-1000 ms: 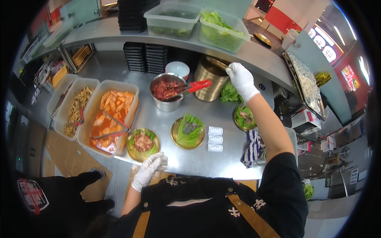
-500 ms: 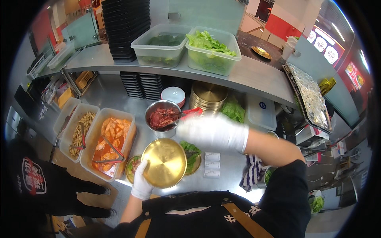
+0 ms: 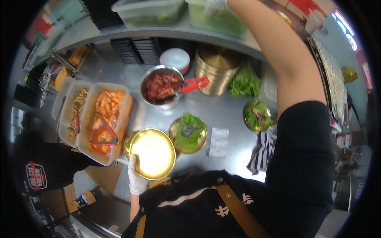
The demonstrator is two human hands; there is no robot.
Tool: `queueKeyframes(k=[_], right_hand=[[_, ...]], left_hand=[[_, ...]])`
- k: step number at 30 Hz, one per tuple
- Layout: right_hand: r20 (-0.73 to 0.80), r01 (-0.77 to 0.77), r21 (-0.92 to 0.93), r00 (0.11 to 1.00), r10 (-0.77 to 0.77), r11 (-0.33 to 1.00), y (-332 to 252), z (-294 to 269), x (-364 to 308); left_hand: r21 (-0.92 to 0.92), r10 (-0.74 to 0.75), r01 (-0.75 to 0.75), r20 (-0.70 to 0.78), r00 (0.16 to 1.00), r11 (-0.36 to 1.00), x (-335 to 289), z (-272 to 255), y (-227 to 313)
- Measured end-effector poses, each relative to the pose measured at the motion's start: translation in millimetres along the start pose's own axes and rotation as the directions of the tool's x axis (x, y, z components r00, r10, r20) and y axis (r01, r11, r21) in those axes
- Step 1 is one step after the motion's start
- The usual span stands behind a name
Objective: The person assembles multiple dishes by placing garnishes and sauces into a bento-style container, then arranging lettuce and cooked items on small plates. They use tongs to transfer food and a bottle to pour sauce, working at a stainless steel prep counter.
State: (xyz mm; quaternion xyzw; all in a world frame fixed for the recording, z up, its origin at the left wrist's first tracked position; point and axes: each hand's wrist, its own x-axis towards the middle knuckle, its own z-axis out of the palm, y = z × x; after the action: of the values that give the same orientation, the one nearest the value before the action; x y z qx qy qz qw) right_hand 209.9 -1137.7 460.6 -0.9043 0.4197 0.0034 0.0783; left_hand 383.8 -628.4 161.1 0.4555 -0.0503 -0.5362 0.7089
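Observation:
My left hand, in a white glove, grips the near-left rim of a round gold plate, whose face is bright with glare. My right arm reaches up over the shelf. Only a sliver of my gloved right hand shows at the top edge, over a translucent tub of lettuce; its fingers are out of sight. Beside the held plate lies a gold plate with lettuce leaves and a darker leaf. Another lettuce-lined plate is partly hidden behind the held one.
Beyond are a steel bowl of raw red meat with red-handled tongs, and stacked gold plates. At left stands a tub of orange marinated meat. Right are paper slips, a small lettuce plate and striped cloth. A co-worker stands at left.
My right hand has swept up from beside the meat bowl to the lettuce tub on the shelf. The view has tipped nearer. My left hand still holds the gold plate.

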Motion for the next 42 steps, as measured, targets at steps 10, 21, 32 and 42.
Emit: queueKeyframes(k=[10,21,32,42], right_hand=[[-0.567,0.116,0.176,0.824,0.004,0.978,59.0,-2.9,-11.2],[-0.360,0.284,0.920,0.884,0.298,0.270,97.1,-45.2,-5.9],[-0.755,-0.210,-0.361,0.638,-0.152,0.909,84.2,-57.6,6.2],[-0.311,-0.018,0.143,0.949,0.062,0.990,84.0,4.6,72.5]], left_hand=[[0.066,0.008,-0.007,-0.026,1.000,0.998,1.9,-0.7,5.8],[-0.141,-0.063,0.074,0.086,0.994,0.987,12.1,-3.6,8.2],[-0.090,-0.076,0.081,0.051,0.996,0.993,10.5,2.2,8.3],[-0.178,-0.108,0.107,0.001,0.994,0.978,8.6,-10.4,-5.8]])
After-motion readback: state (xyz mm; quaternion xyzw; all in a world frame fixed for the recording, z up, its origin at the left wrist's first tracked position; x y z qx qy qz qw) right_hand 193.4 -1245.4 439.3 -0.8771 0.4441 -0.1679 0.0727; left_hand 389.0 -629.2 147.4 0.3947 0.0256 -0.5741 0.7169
